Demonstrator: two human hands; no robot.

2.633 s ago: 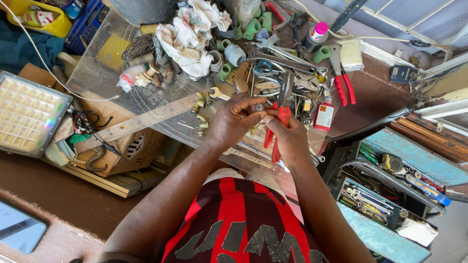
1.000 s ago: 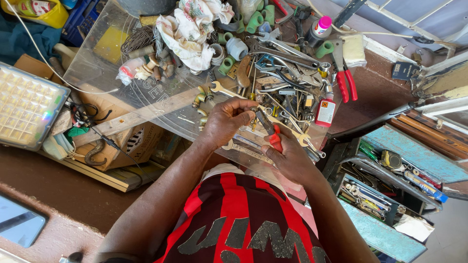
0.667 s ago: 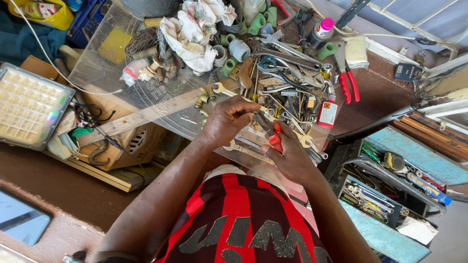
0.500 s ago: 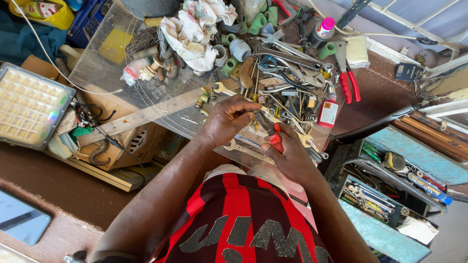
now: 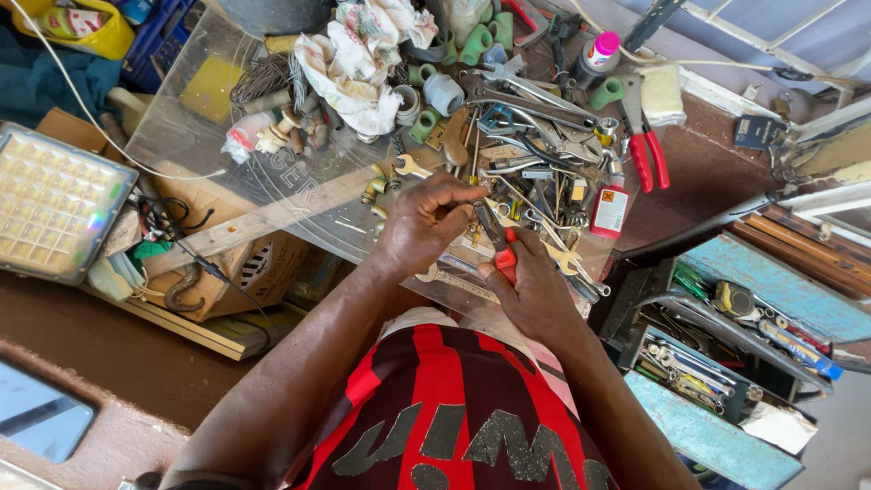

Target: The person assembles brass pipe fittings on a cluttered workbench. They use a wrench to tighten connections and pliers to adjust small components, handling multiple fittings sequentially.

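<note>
Both hands are together at the centre of the frame, working over a cluttered clear plastic sheet (image 5: 195, 136). The right hand (image 5: 531, 290) is wrapped around the red handles of a pair of pliers (image 5: 499, 245), fingers closed firm on them, the dark nose of the tool pointing up and left toward the other hand. The left hand (image 5: 426, 222) sits just beside it, fingertips pinched together at the plier tip; whatever small piece it holds there is too small to make out. So that's one hand clamped on the tool, the other curled tight right against its nose.

Above the hands, upper centre of the frame, lies a heap of wrenches and spanners (image 5: 526, 118), a small open-ended one (image 5: 413, 166) just above the left knuckles. A second pair of red-handled pliers (image 5: 646, 150) lies well off to the upper right, with a red and white tube (image 5: 610, 204) just below it. Green pipe fittings (image 5: 476, 41) sit at the top, next to a crumpled white rag (image 5: 358, 63). Over at the left edge, a flat LED panel light (image 5: 54, 200) rests beside a cardboard box (image 5: 259, 263). Lower right, an open blue toolbox (image 5: 726, 336) shows its trays.
</note>
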